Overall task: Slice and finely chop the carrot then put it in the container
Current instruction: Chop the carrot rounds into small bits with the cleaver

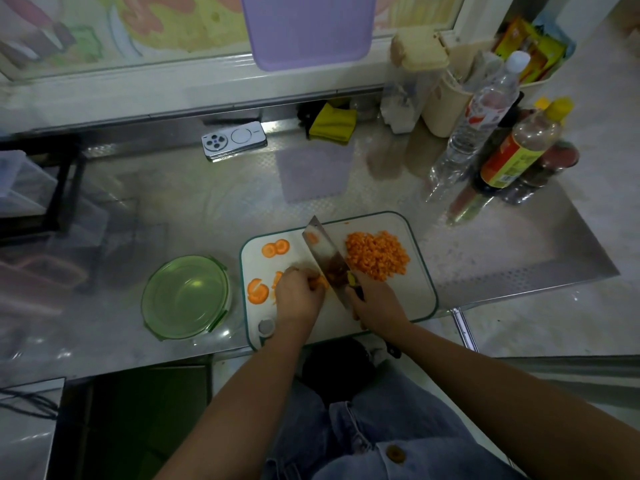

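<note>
A white cutting board [408, 306] lies on the steel counter. A pile of finely chopped carrot [377, 256] sits on its far right part. Round carrot slices [275, 248] lie at the far left, and more slices [258, 291] near the left edge. My left hand [299, 294] holds down carrot pieces [318, 282] with curled fingers. My right hand [375, 303] grips the handle of a cleaver [325, 254], whose blade stands beside the left hand's fingers. A green round container [185, 297] stands left of the board.
A phone [233, 140] lies at the counter's back. A yellow cloth [332, 123] sits by the wall. Bottles [485, 112] and sauce bottles [516, 154] crowd the back right. A purple board [308, 29] leans on the window. The counter's front edge runs just below the cutting board.
</note>
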A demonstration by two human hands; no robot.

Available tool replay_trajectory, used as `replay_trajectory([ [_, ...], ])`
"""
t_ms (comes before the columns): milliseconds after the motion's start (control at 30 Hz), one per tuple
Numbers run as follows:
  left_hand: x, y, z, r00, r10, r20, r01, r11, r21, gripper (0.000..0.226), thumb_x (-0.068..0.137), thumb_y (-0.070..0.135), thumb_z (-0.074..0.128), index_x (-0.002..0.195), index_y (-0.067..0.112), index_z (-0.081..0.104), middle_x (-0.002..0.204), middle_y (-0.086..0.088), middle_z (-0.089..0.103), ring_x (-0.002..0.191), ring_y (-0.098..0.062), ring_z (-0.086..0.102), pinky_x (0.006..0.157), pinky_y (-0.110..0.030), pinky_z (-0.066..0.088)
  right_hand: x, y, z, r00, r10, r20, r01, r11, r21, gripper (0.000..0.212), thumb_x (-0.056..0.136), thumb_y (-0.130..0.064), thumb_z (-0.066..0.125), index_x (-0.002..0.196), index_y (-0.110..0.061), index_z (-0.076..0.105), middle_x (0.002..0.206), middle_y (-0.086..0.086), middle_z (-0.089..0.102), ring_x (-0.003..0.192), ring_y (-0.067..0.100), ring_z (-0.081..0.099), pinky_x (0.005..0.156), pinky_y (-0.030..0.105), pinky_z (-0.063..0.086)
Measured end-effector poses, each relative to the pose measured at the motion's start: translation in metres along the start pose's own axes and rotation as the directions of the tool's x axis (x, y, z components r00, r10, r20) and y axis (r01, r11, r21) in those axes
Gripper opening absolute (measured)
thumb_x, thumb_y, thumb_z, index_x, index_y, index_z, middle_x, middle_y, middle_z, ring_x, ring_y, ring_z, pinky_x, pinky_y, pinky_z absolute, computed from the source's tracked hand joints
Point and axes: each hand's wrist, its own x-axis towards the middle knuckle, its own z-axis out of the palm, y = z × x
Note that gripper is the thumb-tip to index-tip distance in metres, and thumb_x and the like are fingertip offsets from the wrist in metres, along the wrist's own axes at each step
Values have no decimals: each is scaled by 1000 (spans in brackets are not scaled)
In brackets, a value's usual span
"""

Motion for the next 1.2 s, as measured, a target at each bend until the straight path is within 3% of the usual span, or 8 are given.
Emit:
replay_trajectory([
  [133, 0, 4, 1, 999, -45, -12, 45, 999, -17, 21, 79, 23, 65, 96, 17, 75, 94, -8, 71, 88, -26, 64, 77, -32, 48, 2, 1, 2, 1000, -29, 6, 29, 996, -85, 21, 96, -28, 47, 105, -10, 54, 76, 13, 65, 65, 30, 61, 64, 46, 52],
  [267, 0, 3, 3, 998, -67, -9, 67, 997, -43, 29, 81, 24, 64, 108, 19, 72, 103, -7, 70, 96, -25, 63, 84, -31, 46, 3, 0, 0, 1000, -5, -17, 3, 996, -88, 26, 97, -28, 45, 116, -12, 54, 81, 13, 66, 68, 31, 62, 64, 45, 53],
  [400, -2, 1, 1, 995, -95, -34, 89, 984, -157, 35, 80, 11, 65, 115, 15, 69, 102, -8, 72, 97, -23, 65, 89, -28, 45, 5, 3, -5, 999, 18, -43, -21, 996, -84, 23, 97, -28, 46, 112, -12, 53, 80, 12, 67, 66, 32, 61, 63, 45, 53],
  [600, -4, 0, -7, 994, -103, -29, 94, 972, -214, 34, 80, 22, 71, 113, 15, 68, 93, -5, 71, 87, -19, 65, 77, -25, 45, 2, -1, 2, 999, -26, -33, 23, 994, -104, 29, 96, -31, 46, 118, -14, 52, 77, 10, 66, 67, 27, 62, 64, 44, 53],
  [767, -6, -7, -8, 995, -93, -21, 86, 973, -212, 31, 81, 12, 63, 111, 16, 69, 93, -5, 72, 86, -20, 65, 73, -22, 44, 4, -1, 4, 998, -37, -42, 32, 993, -111, 26, 96, -31, 48, 114, -12, 53, 78, 10, 66, 70, 28, 63, 65, 44, 52],
  [900, -6, -9, -6, 997, -74, -16, 69, 974, -216, 30, 79, 4, 62, 105, 16, 71, 97, -4, 72, 89, -20, 66, 79, -24, 47, 3, 0, 4, 998, -47, -45, 43, 994, -98, 26, 95, -31, 49, 112, -12, 54, 74, 10, 65, 68, 28, 63, 64, 44, 52],
  [1133, -6, -6, -8, 996, -70, -59, 66, 995, -68, 24, 82, 12, 61, 104, 15, 69, 103, -7, 64, 93, -23, 62, 78, -28, 44, 0, 1, 3, 999, -28, -40, 23, 993, -113, 32, 96, -30, 46, 122, -11, 50, 79, 12, 65, 70, 28, 63, 66, 45, 52],
  [1200, -7, -5, -9, 997, -65, -40, 62, 996, -68, 23, 81, 22, 65, 104, 17, 68, 97, -4, 65, 91, -21, 62, 74, -26, 43, -1, 0, 3, 999, -24, -29, 20, 991, -129, 26, 97, -30, 45, 114, -12, 52, 78, 10, 64, 68, 27, 62, 65, 45, 52],
])
